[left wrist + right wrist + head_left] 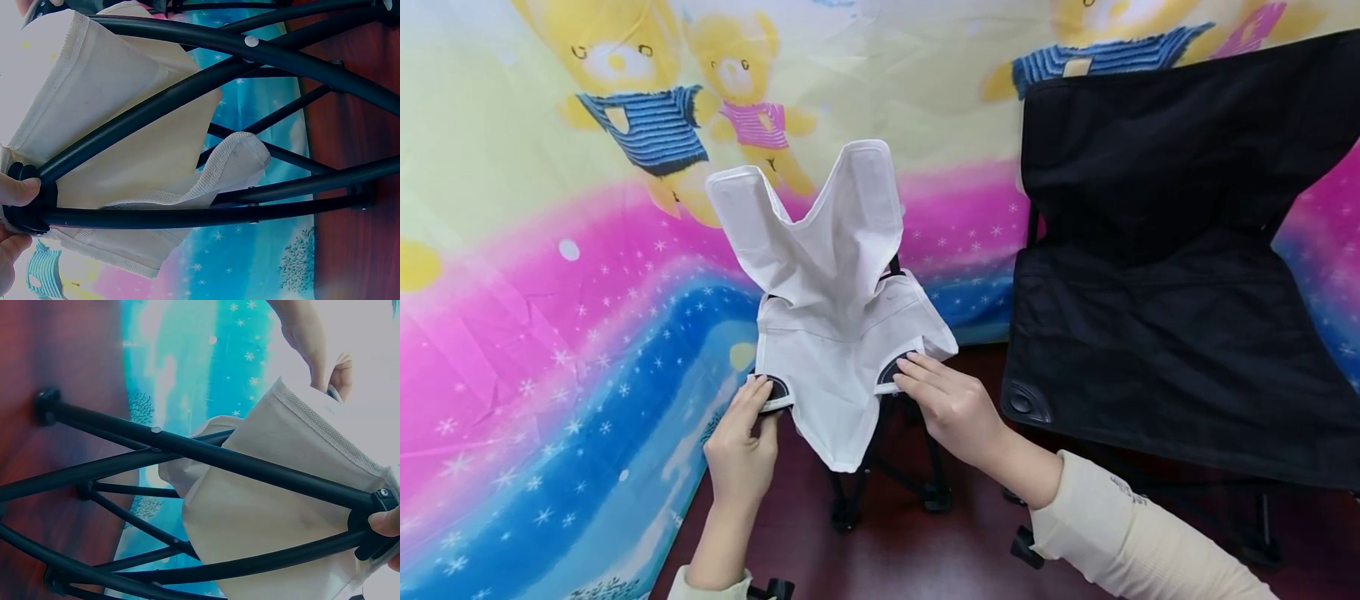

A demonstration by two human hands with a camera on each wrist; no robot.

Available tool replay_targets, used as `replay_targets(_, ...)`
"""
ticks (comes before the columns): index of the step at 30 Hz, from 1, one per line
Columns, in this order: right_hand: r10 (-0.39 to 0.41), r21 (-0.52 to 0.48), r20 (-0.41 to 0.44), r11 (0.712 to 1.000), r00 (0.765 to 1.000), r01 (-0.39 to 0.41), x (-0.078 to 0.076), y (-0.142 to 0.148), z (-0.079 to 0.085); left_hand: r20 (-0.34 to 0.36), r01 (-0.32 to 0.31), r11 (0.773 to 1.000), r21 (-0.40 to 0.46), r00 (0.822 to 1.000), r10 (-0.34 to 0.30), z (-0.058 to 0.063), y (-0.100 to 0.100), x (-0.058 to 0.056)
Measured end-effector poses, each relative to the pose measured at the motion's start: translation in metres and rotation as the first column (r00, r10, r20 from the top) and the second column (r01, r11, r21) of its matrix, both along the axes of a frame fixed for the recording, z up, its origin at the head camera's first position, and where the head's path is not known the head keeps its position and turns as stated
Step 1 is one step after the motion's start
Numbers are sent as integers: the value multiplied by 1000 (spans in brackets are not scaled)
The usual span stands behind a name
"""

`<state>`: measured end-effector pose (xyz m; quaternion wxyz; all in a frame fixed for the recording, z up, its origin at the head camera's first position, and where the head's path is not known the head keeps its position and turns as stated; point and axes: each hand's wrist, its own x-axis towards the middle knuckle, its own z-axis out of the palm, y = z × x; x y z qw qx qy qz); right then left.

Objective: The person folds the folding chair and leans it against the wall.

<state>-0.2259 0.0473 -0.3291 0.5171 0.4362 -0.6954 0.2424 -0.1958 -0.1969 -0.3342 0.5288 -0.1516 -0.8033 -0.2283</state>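
Note:
A white folding chair (831, 333) stands partly folded, its fabric seat sagging to a point at the front and its back creased into a V. My left hand (741, 450) grips its front left corner at a black patch. In the left wrist view, the left thumb (22, 190) lies on the black plastic joint (40, 200) under that corner. At the front right corner, my right hand (955, 408) holds on, fingers over the fabric. The right wrist view has the right thumb (386, 522) against the matching joint (369, 525), with crossed black tubes (250, 465) below.
To the right stands a larger black folding chair (1150, 333), unfolded. Behind both hangs a colourful cloth (647, 242) printed with bears and snowflakes. The chairs rest on a dark red-brown wooden surface (910, 542). Black feet (1026, 546) show near the bottom.

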Motion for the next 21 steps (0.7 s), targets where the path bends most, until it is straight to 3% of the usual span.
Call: replay_targets(21, -1, -14, 61, 1000, 998, 2, 1, -2, 5, 4, 26, 1000, -6, 1000, -26, 4, 6, -3)
